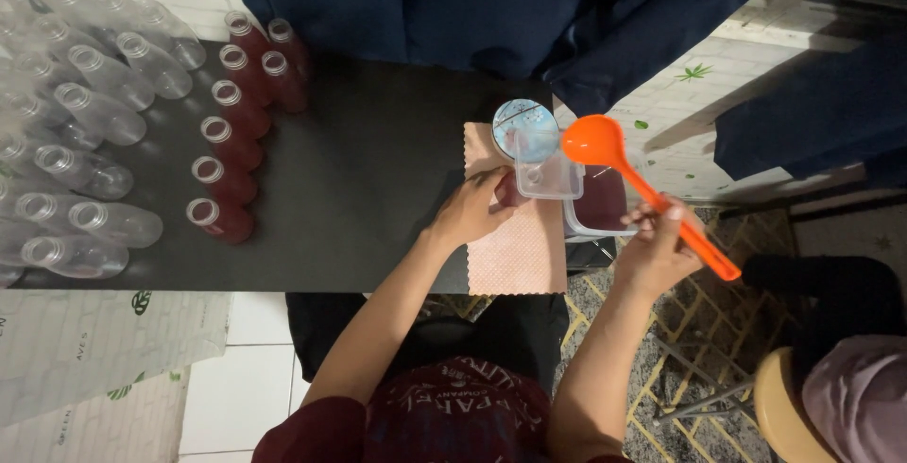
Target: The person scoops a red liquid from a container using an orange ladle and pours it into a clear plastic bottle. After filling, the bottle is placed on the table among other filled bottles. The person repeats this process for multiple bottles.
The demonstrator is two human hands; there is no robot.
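Seen from overhead at a black table (359, 180): right hand (652, 250) clamped around an orange ladle (628, 175), bowl poised above a clear funnel (546, 172). Left hand (477, 206) closed on a bottle (507, 189) beneath that funnel, steadying it on a pink cloth (518, 253) laid to catch drips. Dark red liquid waiting in a tub (603, 206) just beside. At left, 9 filled bottles (231, 142) ranked apart from empty bottles (80, 123).

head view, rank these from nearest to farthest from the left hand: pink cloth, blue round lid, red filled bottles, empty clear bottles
1. pink cloth, right under the left hand.
2. blue round lid, just beyond the hand.
3. red filled bottles, in rows to the left.
4. empty clear bottles, at the far left.
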